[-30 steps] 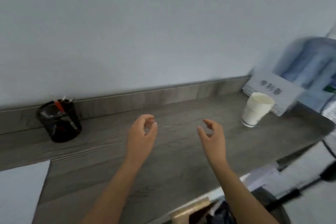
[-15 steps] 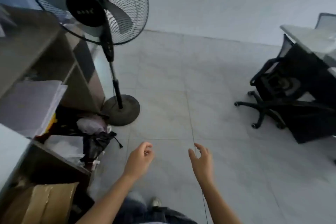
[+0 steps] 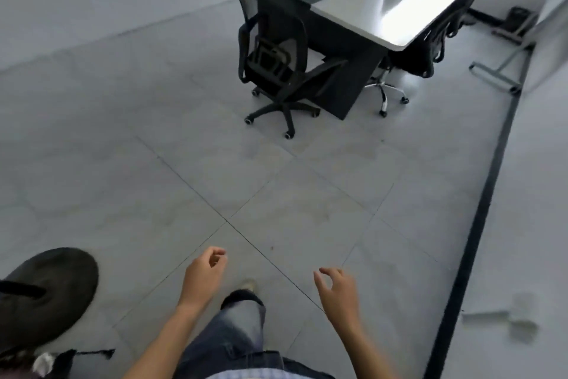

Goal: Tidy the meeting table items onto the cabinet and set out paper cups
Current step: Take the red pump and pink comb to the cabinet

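Grey tiles underfoot, I'm walking toward the meeting table (image 3: 362,6) well ahead, left hand (image 3: 204,275) and right hand (image 3: 336,289) both loosely curled and empty (clutter on top, too blurred to name), so next comes a pickup.

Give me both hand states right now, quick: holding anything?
Left hand: open, fingers loosely curled, holding nothing, above the grey tiled floor.
Right hand: open, fingers loosely curled, holding nothing.
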